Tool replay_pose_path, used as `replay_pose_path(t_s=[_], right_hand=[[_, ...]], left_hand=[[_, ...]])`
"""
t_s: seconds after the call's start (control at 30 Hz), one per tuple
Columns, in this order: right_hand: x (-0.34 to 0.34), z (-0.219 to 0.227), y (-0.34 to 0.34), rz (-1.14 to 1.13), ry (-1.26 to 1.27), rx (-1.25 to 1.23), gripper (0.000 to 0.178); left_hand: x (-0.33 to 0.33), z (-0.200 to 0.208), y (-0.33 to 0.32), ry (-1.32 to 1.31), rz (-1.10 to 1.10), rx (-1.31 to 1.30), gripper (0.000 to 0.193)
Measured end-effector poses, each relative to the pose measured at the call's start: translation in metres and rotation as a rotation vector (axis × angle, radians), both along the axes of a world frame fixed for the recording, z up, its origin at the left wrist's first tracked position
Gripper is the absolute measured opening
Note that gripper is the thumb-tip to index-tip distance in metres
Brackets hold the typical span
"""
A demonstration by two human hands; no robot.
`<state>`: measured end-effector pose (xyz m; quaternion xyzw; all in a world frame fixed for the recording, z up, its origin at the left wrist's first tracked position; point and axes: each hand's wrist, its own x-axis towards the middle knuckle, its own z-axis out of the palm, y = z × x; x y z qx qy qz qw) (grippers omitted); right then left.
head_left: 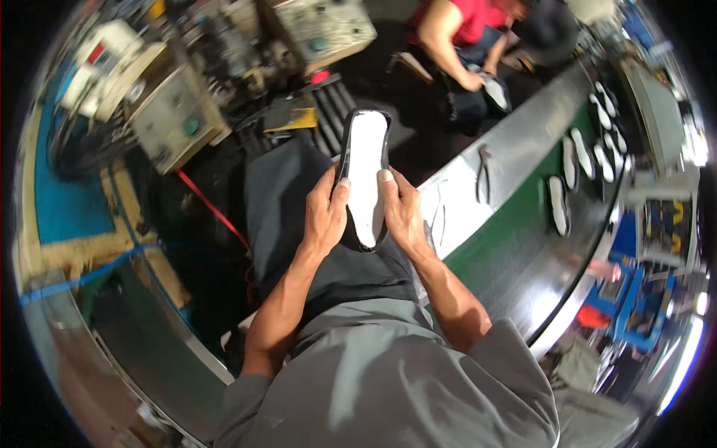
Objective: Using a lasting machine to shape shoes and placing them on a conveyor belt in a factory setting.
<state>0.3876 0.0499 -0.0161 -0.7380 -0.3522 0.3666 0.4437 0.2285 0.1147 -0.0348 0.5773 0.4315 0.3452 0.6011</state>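
A shoe (367,153) with a white underside and a black rim lies upright between my hands, over my lap. My left hand (326,214) is closed on its left side, the thumb pressed on the white face. On the opposite side my right hand (404,212) grips it in the same way, thumb near the edge. The shoe's other face is turned away and hidden. Just right of my right hand, a metal ledge (515,138) carries a dark plier-like tool (484,175) and a thin pale strip (439,216).
Beyond the ledge runs a green conveyor belt (497,257), with several white-bottomed shoes (559,205) towards its far end. A co-worker in red (448,33) sits ahead, handling another shoe (495,91). Machine boxes (178,119) stand at the left, near a red hose (213,209).
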Motion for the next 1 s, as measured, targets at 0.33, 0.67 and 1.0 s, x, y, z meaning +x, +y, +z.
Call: replay_pose_path(t_s=[0.33, 0.67, 1.0], right_hand=[[-0.056, 0.000, -0.023, 0.333, -0.147, -0.020, 0.046], [-0.068, 0.018, -0.026, 0.442, -0.254, -0.054, 0.028], [-0.054, 0.040, 0.062, 0.581, -0.430, 0.468, 0.027]], left_hand=[[-0.115, -0.009, -0.030, -0.291, 0.118, -0.116, 0.058], [-0.107, 0.005, 0.043, 0.338, 0.191, 0.635, 0.023], [-0.120, 0.054, 0.039, 0.292, -0.043, 0.567, 0.030]])
